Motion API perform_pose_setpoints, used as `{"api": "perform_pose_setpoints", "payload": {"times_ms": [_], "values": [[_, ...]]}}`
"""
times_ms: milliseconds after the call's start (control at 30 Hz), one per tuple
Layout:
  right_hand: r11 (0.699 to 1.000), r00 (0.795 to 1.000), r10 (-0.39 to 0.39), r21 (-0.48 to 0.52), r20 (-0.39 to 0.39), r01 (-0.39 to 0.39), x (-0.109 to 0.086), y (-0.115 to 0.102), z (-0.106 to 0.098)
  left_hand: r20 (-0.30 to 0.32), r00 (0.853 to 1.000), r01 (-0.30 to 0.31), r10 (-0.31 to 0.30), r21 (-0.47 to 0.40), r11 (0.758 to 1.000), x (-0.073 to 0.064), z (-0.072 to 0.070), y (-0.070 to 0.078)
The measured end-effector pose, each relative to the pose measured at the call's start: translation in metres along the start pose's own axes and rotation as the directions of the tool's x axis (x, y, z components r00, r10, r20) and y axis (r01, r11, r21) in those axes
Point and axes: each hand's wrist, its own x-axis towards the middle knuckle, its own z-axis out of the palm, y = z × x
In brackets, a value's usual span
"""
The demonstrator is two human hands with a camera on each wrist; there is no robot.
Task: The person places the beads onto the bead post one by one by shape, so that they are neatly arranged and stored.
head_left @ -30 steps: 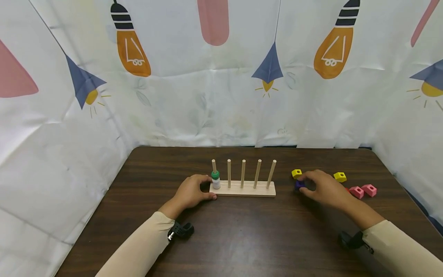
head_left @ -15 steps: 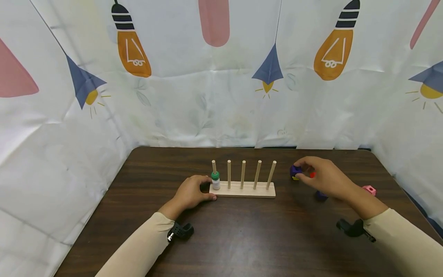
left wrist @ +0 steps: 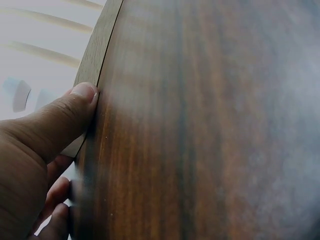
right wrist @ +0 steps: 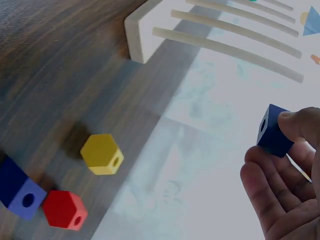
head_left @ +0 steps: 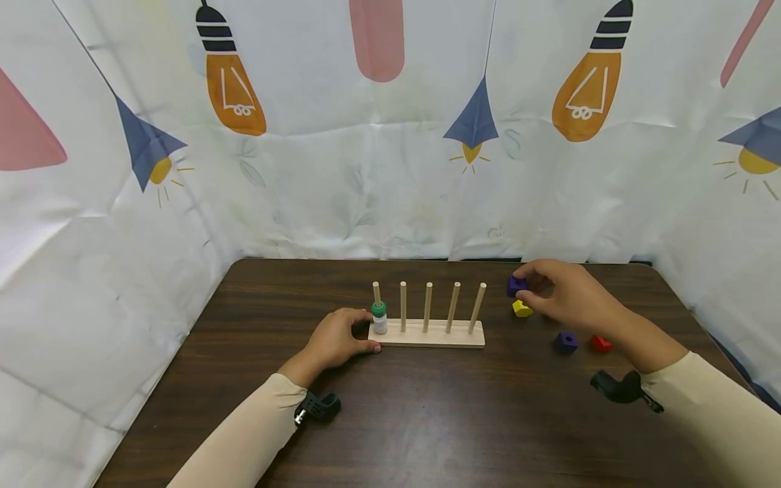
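My left hand [head_left: 334,339] grips the left end of a pale wooden peg board [head_left: 427,333], thumb along its front edge in the left wrist view. Several upright pegs stand in a row on it. A green bead [head_left: 379,310] sits above a white bead [head_left: 380,325] on the leftmost peg. Right of the board, my right hand [head_left: 567,291] pinches a dark blue cube bead [right wrist: 274,131] between thumb and fingers, held up off the table. Its hole shows in the right wrist view. Just below it in the head view is a yellow faceted bead [head_left: 522,309].
A second blue cube bead [head_left: 567,341] and a red faceted bead [right wrist: 64,209] lie close together on the dark wood-grain table [head_left: 427,420], right of the board. Behind the table hangs a white printed cloth [head_left: 366,190]. The right forearm covers part of the table's right side.
My right hand has lifted the blue cube bead from beside the yellow one and raised it, uncovering another blue bead and the red one. The left hand stays on the board.
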Motion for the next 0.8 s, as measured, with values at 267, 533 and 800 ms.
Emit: {"api": "perform_pose_setpoints", "payload": {"times_ms": [267,533,800], "values": [[1.0,1.0,-0.012,0.02,0.0,0.012,0.008,-0.01,-0.006,0.0,1.0,-0.004,0.004,-0.007,1.0,0.0,0.0,0.0],[0.996,0.996,-0.081,0.04,-0.027,0.082,0.019,-0.021,-0.007,-0.006,1.0,0.005,-0.005,0.001,1.0,-0.001,0.0,-0.001],[0.989,0.992,-0.125,0.08,-0.03,0.127,0.028,-0.033,-0.007,-0.01,1.0,0.018,-0.018,-0.005,1.0,-0.001,0.002,-0.001]]}}
